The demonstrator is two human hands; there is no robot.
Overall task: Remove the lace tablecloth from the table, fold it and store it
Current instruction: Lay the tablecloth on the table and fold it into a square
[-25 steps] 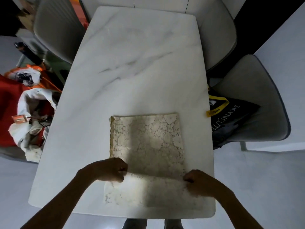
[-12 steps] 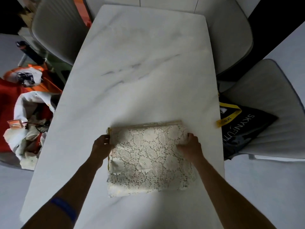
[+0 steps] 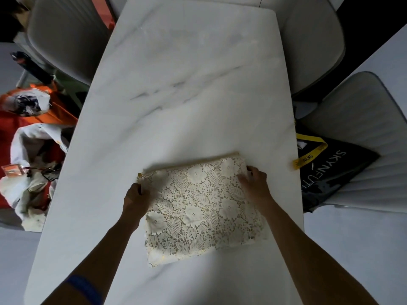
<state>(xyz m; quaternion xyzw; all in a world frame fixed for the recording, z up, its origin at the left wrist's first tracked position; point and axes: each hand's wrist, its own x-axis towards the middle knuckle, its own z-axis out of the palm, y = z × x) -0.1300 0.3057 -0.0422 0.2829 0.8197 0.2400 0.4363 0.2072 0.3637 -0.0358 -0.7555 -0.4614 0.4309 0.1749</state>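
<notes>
The cream lace tablecloth [image 3: 198,208] lies folded into a thick rectangle on the near half of the white marble table [image 3: 187,84]. A gold trim runs along its far edge. My left hand [image 3: 135,198] grips the cloth's far left corner, fingers curled on the edge. My right hand [image 3: 254,183] lies on the far right corner with its fingers bent over the edge of the fold.
Grey chairs [image 3: 63,34] stand at the left and right of the table. A black bag with a yellow strap [image 3: 330,172] rests on the nearer right chair [image 3: 363,119]. Orange and white bags [image 3: 28,155] sit on the floor at the left.
The near half of the cloth was folded away from me over the far half, making it shorter and thicker. Both hands moved from the near fold to the far corners.
</notes>
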